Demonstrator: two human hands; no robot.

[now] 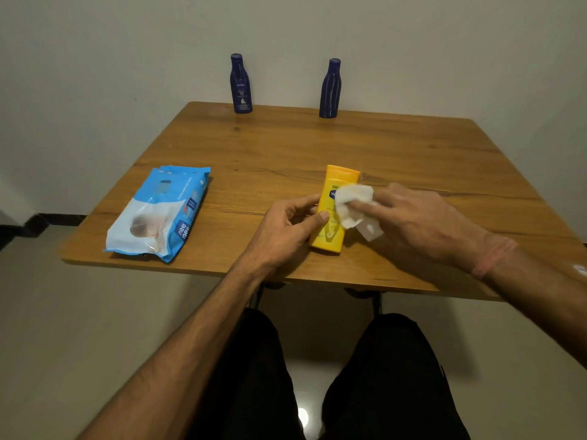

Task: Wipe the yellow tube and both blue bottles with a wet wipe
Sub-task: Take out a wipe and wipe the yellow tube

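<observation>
Two blue bottles, one on the left (pixel 240 84) and one on the right (pixel 330 88), are stood upright at the far edge of the wooden table (pixel 286 147), well apart from each other. Nearer the front edge, the yellow tube (pixel 330 230) is laid flat and is clasped along its left side by the left hand (pixel 286 227). A crumpled white wipe (pixel 354 201) is pressed onto the tube's upper face by the fingers of the right hand (pixel 419 217). A blue pack of wipes (pixel 158 211) is laid flat to the left.
</observation>
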